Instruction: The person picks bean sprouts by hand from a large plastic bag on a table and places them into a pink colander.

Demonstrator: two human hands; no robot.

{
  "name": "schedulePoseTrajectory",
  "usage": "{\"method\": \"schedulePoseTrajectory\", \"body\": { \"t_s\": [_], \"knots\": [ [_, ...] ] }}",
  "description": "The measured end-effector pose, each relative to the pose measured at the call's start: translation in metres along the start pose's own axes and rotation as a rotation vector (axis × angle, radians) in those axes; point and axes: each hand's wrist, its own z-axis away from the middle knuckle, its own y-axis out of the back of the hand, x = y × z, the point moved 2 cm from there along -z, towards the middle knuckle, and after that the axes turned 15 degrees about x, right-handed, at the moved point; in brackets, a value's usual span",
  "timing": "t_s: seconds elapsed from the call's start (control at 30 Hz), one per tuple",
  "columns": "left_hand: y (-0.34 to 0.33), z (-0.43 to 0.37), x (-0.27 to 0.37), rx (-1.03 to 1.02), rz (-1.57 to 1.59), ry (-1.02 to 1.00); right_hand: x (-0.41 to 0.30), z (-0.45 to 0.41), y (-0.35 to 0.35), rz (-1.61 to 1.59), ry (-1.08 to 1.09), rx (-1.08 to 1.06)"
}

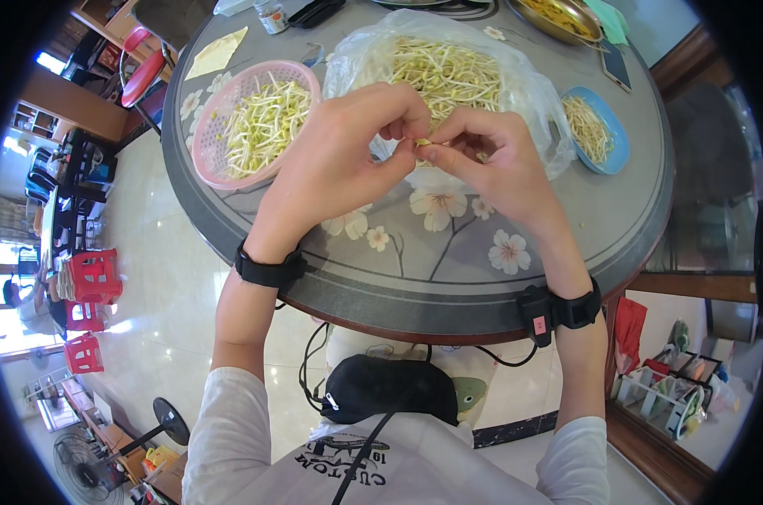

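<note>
Above the round table, my left hand [337, 148] and my right hand [504, 158] meet with thumbs and index fingers pinched together. Between the fingertips is a small yellow bean sprout head [423, 142]; the rest of that sprout is hidden. Just beyond my hands lies a translucent plastic bag [356, 60], spread around a heap of bean sprouts [447, 69]. A pink perforated basket [206, 148] with more sprouts [264, 126] stands left of my left hand. To the right, a blue dish [618, 142] holds thin pale strands [586, 129], perhaps sprout roots.
A brass-coloured pan [519, 11] with yellow food and a phone [616, 68] are at the table's far right. Far left are yellowish paper [218, 53], a small jar [271, 17] and a black tray [316, 11]. Red plastic stools [95, 276] stand on the floor to the left.
</note>
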Motion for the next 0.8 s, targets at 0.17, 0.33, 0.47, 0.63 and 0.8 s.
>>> {"method": "schedulePoseTrajectory", "body": {
  "t_s": [0.17, 0.33, 0.47, 0.63, 0.8],
  "knots": [
    [-0.001, 0.0, 0.001, -0.049, -0.03, 0.033, 0.004, -0.001, 0.001, 0.012, 0.026, 0.024],
    [0.001, 0.0, 0.0, -0.02, -0.032, 0.013, 0.001, -0.002, 0.002, 0.017, 0.053, 0.061],
    [0.001, -0.003, -0.002, 0.029, -0.003, 0.005, 0.002, -0.003, 0.008, 0.004, 0.093, 0.106],
    [0.001, -0.002, -0.008, 0.008, -0.063, 0.094, 0.006, -0.006, 0.01, -0.072, 0.027, 0.126],
    [-0.003, 0.0, -0.018, 0.08, -0.186, -0.028, 0.003, -0.007, 0.008, -0.155, -0.087, 0.12]
  ]
}}
